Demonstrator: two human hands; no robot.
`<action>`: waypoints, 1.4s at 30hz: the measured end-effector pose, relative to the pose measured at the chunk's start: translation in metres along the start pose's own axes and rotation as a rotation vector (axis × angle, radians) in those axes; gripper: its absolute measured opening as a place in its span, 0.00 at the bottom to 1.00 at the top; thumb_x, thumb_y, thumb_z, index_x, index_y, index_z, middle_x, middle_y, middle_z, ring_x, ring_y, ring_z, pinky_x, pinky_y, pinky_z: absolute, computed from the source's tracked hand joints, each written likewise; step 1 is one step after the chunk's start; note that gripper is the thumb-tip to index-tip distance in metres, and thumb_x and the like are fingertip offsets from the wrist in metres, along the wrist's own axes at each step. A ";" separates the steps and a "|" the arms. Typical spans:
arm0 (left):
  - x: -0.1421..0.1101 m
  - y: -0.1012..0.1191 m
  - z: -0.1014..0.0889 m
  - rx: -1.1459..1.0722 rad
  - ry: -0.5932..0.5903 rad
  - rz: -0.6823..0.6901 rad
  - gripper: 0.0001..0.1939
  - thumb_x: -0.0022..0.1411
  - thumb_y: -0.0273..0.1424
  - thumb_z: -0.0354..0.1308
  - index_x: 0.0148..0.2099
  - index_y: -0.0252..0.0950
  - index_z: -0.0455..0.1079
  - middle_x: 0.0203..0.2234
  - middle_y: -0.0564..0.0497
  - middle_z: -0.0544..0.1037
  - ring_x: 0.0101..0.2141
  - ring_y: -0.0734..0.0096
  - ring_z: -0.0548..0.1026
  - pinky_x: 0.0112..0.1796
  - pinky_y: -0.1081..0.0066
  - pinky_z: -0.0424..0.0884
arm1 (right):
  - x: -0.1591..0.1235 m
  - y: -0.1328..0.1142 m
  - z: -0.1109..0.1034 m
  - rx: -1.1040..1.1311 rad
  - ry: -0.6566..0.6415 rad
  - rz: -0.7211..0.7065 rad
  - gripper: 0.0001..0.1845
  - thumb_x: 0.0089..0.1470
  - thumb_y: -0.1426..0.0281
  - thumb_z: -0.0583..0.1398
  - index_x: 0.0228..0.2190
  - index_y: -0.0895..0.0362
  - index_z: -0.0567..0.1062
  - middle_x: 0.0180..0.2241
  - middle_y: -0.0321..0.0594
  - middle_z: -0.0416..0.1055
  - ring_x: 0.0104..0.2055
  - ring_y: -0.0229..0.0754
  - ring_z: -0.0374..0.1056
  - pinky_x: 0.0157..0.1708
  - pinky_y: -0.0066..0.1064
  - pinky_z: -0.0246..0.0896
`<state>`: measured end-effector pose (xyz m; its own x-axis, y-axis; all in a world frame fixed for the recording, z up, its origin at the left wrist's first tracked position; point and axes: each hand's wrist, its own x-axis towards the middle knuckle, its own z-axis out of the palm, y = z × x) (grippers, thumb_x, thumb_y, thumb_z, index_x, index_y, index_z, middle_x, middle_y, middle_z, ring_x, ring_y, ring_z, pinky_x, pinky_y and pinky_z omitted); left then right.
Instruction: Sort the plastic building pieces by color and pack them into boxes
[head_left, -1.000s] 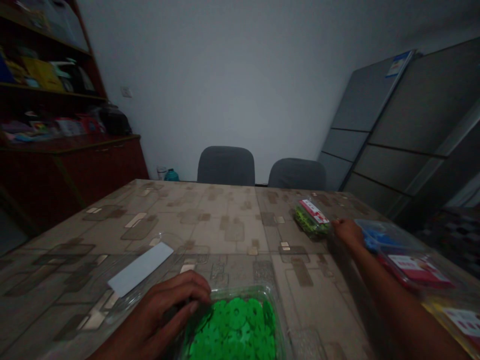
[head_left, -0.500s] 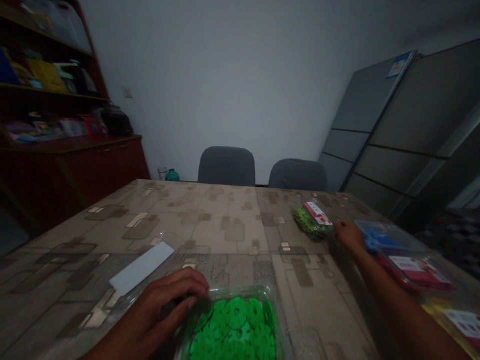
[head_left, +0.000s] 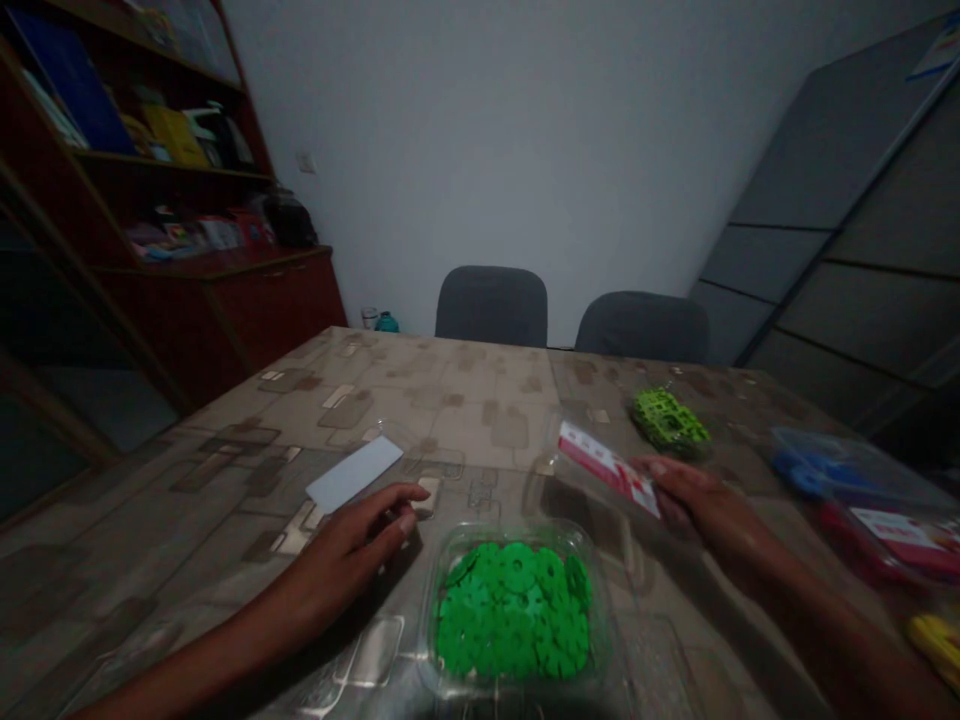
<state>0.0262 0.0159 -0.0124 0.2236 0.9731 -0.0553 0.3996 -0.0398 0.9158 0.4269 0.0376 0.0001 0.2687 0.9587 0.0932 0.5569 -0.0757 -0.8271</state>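
Observation:
My right hand point(head_left: 679, 490) grips a clear plastic lid point(head_left: 559, 470) that carries a red and white label point(head_left: 607, 468), above the table right of centre. Behind it a clear box of light-green plastic pieces point(head_left: 670, 415) sits uncovered. My left hand point(head_left: 379, 525) is open, fingers loosely bent and apart, just left of a clear box point(head_left: 429, 610). That box stands near me without a lid, filled with flat green notched discs point(head_left: 517, 610). Beyond my left hand lies a white strip point(head_left: 354, 473), apparently on another clear lid resting on the table.
On the right stand a clear box with blue pieces point(head_left: 814, 470), a red box with a label point(head_left: 900, 535) and something yellow point(head_left: 934, 640). Two grey chairs point(head_left: 491, 305) are behind the patterned table point(head_left: 480, 385). A shelf cabinet point(head_left: 255, 300) stands at the left.
My right hand has lifted the labelled lid off the light-green box and brought it left and nearer. My left hand has come away from the green box's rim. The view has shifted.

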 end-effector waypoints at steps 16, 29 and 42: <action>-0.011 -0.015 0.046 -0.560 -0.090 -0.174 0.24 0.61 0.45 0.65 0.54 0.39 0.69 0.31 0.56 0.68 0.19 0.81 0.63 0.15 0.81 0.55 | -0.061 -0.024 0.066 -0.135 -0.421 -0.186 0.26 0.63 0.52 0.52 0.47 0.53 0.82 0.48 0.48 0.80 0.49 0.60 0.76 0.47 0.47 0.67; -0.020 -0.003 0.040 -0.873 -0.187 -0.217 0.33 0.51 0.38 0.75 0.56 0.35 0.69 0.46 0.43 0.77 0.46 0.56 0.76 0.43 0.65 0.70 | -0.069 -0.028 0.085 0.497 -0.423 0.264 0.32 0.47 0.40 0.64 0.32 0.57 0.79 0.26 0.37 0.75 0.27 0.43 0.68 0.29 0.32 0.62; -0.020 -0.004 0.040 -0.888 -0.224 -0.248 0.24 0.54 0.35 0.72 0.51 0.36 0.71 0.45 0.44 0.77 0.46 0.55 0.75 0.44 0.63 0.69 | -0.072 -0.035 0.090 0.580 -0.338 0.329 0.31 0.41 0.42 0.67 0.28 0.58 0.79 0.24 0.37 0.74 0.27 0.43 0.67 0.28 0.31 0.61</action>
<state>0.0559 -0.0129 -0.0310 0.4256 0.8607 -0.2795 -0.3427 0.4392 0.8305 0.3172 -0.0043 -0.0273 0.0413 0.9508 -0.3072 -0.0398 -0.3056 -0.9513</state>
